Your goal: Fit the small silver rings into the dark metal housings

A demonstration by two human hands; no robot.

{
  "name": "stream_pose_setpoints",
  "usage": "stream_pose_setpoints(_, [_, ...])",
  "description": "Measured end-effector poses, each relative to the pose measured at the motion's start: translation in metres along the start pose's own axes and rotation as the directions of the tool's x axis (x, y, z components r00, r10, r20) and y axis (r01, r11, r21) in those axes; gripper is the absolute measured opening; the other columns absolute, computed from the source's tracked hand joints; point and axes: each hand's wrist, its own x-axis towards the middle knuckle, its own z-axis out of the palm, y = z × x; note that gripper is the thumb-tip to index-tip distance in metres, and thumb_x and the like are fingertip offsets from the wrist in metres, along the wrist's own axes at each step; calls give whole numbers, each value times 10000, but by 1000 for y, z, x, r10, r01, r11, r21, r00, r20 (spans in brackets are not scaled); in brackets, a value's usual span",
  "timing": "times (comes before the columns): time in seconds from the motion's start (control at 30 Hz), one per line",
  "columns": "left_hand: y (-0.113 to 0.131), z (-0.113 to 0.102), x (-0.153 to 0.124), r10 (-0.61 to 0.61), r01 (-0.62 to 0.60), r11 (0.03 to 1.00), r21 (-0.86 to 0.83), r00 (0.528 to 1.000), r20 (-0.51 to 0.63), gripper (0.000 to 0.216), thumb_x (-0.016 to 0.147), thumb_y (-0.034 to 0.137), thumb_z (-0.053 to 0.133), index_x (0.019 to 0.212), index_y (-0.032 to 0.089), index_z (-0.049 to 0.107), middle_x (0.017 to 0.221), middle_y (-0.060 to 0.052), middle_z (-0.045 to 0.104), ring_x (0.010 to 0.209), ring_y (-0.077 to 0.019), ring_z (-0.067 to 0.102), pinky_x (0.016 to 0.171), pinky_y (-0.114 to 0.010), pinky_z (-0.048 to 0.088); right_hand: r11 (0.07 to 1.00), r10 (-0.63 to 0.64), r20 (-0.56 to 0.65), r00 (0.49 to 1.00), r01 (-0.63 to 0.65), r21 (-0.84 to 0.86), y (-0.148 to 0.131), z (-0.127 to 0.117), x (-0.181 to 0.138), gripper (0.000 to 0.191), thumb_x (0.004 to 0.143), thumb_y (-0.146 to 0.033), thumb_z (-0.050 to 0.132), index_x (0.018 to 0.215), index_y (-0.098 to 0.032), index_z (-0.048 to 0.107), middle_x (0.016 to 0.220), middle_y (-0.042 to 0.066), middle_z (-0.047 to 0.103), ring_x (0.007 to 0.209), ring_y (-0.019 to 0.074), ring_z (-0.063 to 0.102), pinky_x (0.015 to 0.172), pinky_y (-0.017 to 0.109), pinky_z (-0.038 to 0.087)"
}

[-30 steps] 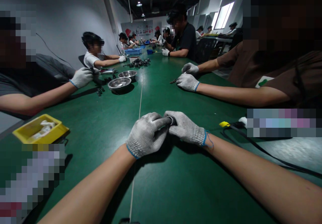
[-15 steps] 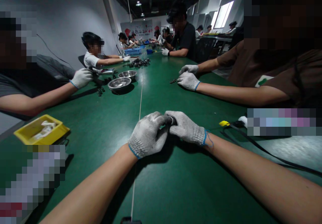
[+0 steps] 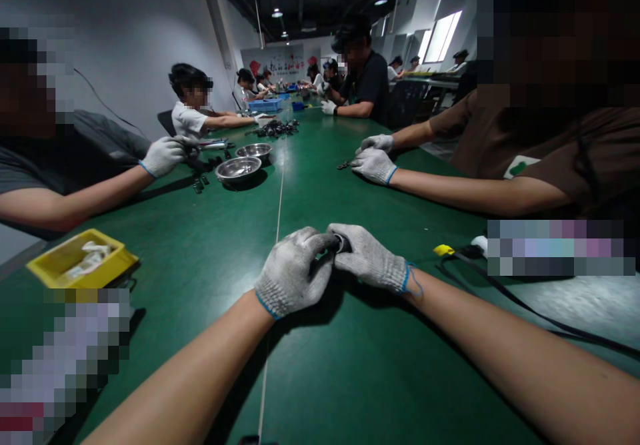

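My left hand (image 3: 296,272) and my right hand (image 3: 371,256), both in off-white knit gloves with blue cuffs, meet above the green table (image 3: 320,378). Between their fingertips is a small dark round piece with a paler ring-like rim (image 3: 341,244). The fingers of my right hand wrap around its side. My left thumb and forefinger pinch it from the left. Gloves cover most of the piece, so its exact kind cannot be made out.
Two metal bowls (image 3: 238,170) stand ahead left, with a pile of dark parts (image 3: 279,128) beyond. A yellow bin (image 3: 83,258) holds white cloth-like items. Co-workers' gloved hands work at left (image 3: 163,156) and right (image 3: 374,165). A black strap (image 3: 510,282) lies at right.
The round piece has turned slightly, and more of its ring-like rim shows between my fingers. Both hands stay together in nearly the same place.
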Motion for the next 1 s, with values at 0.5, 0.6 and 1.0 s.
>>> stream_pose_setpoints(0.5, [2, -2, 3, -28, 29, 999, -30, 999, 27, 211, 855, 150, 565, 1052, 186, 632, 941, -81, 684, 835, -215, 682, 766, -373, 604, 1000, 5, 21, 1000, -5, -16, -1, 1, -1, 189, 767, -305, 656, 735, -203, 500, 703, -28, 565, 659, 143, 461, 610, 275, 335])
stream_pose_setpoints(0.6, [2, 1, 2, -37, 37, 998, -58, 999, 8, 200, 868, 147, 560, 1054, 184, 625, 958, -85, 695, 847, -217, 694, 776, -377, 608, 1000, 10, 19, 1000, -10, -13, -2, 2, -1, 213, 795, -343, 659, 743, -199, 510, 712, -21, 580, 661, 144, 475, 609, 274, 344])
stream_pose_setpoints(1.0, [3, 6, -2, -117, 116, 993, -36, 992, -54, 152, 876, 180, 573, 1027, 188, 589, 888, -63, 682, 764, -201, 688, 706, -343, 591, 999, 32, 19, 999, -31, -38, -1, 0, -3, 183, 760, -291, 649, 740, -204, 489, 699, -29, 545, 655, 141, 446, 601, 279, 317])
